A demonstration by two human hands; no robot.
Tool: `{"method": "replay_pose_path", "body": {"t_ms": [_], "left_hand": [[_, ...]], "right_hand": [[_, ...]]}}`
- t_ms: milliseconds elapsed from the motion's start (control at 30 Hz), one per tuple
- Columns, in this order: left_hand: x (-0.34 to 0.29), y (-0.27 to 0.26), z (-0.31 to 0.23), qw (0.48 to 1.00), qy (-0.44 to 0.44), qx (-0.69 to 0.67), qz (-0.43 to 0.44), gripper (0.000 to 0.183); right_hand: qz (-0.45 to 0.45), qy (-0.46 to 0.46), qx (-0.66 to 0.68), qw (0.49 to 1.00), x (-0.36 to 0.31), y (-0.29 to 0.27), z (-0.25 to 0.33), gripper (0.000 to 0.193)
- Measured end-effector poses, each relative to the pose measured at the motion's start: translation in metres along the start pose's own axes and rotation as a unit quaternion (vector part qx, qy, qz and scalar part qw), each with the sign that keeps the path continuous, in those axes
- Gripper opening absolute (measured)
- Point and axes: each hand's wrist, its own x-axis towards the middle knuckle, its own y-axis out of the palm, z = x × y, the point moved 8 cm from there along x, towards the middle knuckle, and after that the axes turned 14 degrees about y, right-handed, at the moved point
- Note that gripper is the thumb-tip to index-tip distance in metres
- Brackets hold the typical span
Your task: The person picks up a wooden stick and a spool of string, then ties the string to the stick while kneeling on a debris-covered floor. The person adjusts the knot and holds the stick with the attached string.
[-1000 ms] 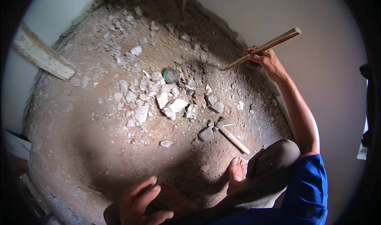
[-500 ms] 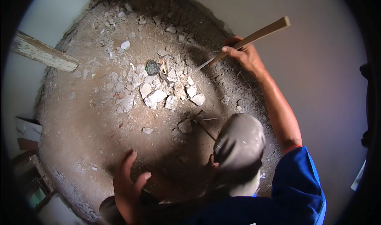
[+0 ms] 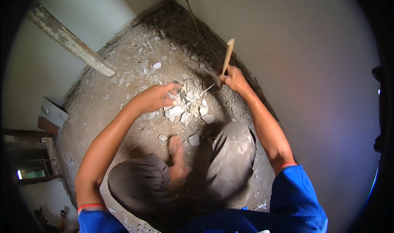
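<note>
My right hand (image 3: 234,79) is closed around the wooden handle of a tool (image 3: 228,52), which stands steeply beside the right wall. A thin metal piece (image 3: 208,88) shows just left of that hand, over the rubble; how it joins the handle is hidden. Over the heap of broken white and grey rubble (image 3: 191,105) reaches my left hand (image 3: 158,97), its fingers bent and slightly blurred, with a gap between them. The fingers cover the spot of the small dark coil seen earlier, so whether they touch it is unclear.
Bare dirt floor (image 3: 102,109) with loose chips surrounds the heap. A worn, painted timber (image 3: 74,44) slants in at the upper left. A thin rod (image 3: 192,17) leans near the far corner. My bare foot (image 3: 176,153) and grey-trousered knees (image 3: 232,159) are close to the rubble.
My left hand has moved forward from near my body onto the rubble. The tool's handle has swung more upright in my right hand. The view has shifted, and a hammer-like tool by my knee is now mostly hidden.
</note>
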Motion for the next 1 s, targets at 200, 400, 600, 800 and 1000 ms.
{"method": "replay_pose_path", "body": {"t_ms": [200, 400, 600, 800, 1000], "left_hand": [[0.110, -0.007, -0.007, 0.975, 0.105, -0.022, -0.194, 0.081], [0.177, -0.002, -0.080, 0.859, 0.340, -0.296, -0.241, 0.070], [0.189, 0.019, -0.082, 0.738, 0.376, -0.456, -0.325, 0.064], [0.209, 0.006, -0.075, 0.709, 0.458, -0.461, -0.274, 0.076], [0.213, -0.008, -0.052, 0.721, 0.388, -0.419, -0.392, 0.087]], "right_hand": [[-0.033, -0.028, 0.044, 0.998, -0.003, -0.006, 0.002, 0.024], [-0.041, -0.089, -0.055, 0.994, -0.024, -0.009, -0.004, 0.022], [-0.024, -0.067, -0.041, 0.997, -0.021, -0.007, 0.006, 0.027], [0.045, -0.031, -0.012, 0.998, 0.005, -0.007, -0.012, 0.039], [0.019, -0.033, -0.018, 0.999, 0.013, 0.001, -0.026, 0.036]]}}
